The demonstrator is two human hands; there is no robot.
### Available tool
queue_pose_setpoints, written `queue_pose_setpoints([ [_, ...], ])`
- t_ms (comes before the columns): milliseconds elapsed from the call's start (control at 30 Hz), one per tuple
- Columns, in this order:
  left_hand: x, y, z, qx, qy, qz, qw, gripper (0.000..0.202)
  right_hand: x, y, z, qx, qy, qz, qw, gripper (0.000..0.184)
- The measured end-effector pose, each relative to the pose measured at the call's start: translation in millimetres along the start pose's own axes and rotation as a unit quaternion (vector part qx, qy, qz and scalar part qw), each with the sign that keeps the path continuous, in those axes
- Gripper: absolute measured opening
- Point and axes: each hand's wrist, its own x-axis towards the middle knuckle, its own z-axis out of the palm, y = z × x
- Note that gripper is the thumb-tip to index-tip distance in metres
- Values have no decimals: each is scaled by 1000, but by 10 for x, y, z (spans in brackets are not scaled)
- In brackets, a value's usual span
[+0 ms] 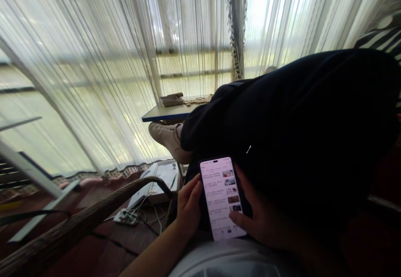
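Observation:
A smartphone with a lit white screen of text and small pictures rests low in the middle of the view, above my lap. My left hand wraps round its left edge, thumb on the side of the screen. My right hand grips the right edge from behind, its thumb lying on the lower right of the screen. My crossed leg in dark trousers rises behind the phone, ending in a white shoe.
A curved wicker chair arm runs along the lower left. On the floor beyond lie a power strip with cables and a flat white box. A small blue-edged table with a dark object stands before sheer curtains.

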Motion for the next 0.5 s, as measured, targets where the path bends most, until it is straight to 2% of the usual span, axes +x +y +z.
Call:
queue_pose_setpoints([
  [100, -2, 8, 3, 4, -5, 9, 1000, 38, -13, -8, 10, 8, -5, 12, 1000, 102],
  [367, -15, -15, -46, -20, -8, 9, 1000, 34, -39, -54, 125, 91, -43, 52, 994, 98],
  [500, -13, -5, -14, -30, -7, 16, 999, 33, -15, -9, 113, 87, -43, 42, 994, 97],
])
